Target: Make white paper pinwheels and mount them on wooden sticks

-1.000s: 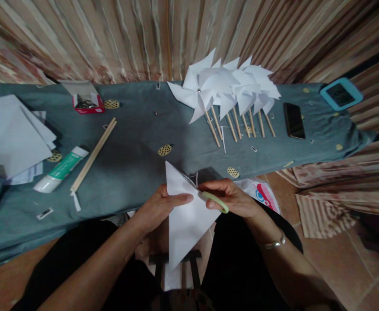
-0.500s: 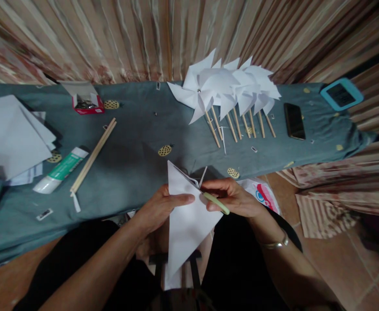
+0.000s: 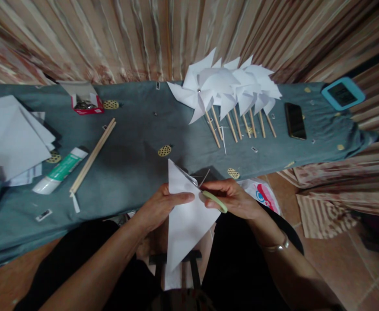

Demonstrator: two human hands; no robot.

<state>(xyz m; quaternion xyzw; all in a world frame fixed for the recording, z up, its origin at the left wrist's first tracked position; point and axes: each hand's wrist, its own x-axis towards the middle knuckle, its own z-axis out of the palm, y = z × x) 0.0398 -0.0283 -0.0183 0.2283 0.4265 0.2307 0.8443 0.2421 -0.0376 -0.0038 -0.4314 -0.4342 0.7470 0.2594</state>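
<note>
A folded white sheet of paper (image 3: 184, 224) hangs over my lap, roughly triangular. My left hand (image 3: 163, 205) pinches its upper part, thumb lying across the front and fingers hidden behind. Scissors (image 3: 215, 201) with pale green handles are in my right hand (image 3: 233, 198), fingers curled round the grips. Their blades lie along the paper's slanting upper right edge, where a thin strip of paper (image 3: 205, 177) sticks up beside them. Past my hands, several white paper pinwheels (image 3: 221, 84) on wooden sticks lie overlapping on the table.
On the cloth-covered table (image 3: 137, 164) lie stacked paper sheets (image 3: 14, 134), a green-and-white tube (image 3: 60, 170), wooden sticks (image 3: 93, 155), and an open red box (image 3: 87, 104) of small metal pieces. A phone (image 3: 295, 121) and a blue-framed digital device (image 3: 343, 93) lie right. A curtain (image 3: 144, 39) hangs behind.
The scissors have shifted slightly up and left along the paper's edge, and the thin strip has tilted further right. My left hand keeps its hold.
</note>
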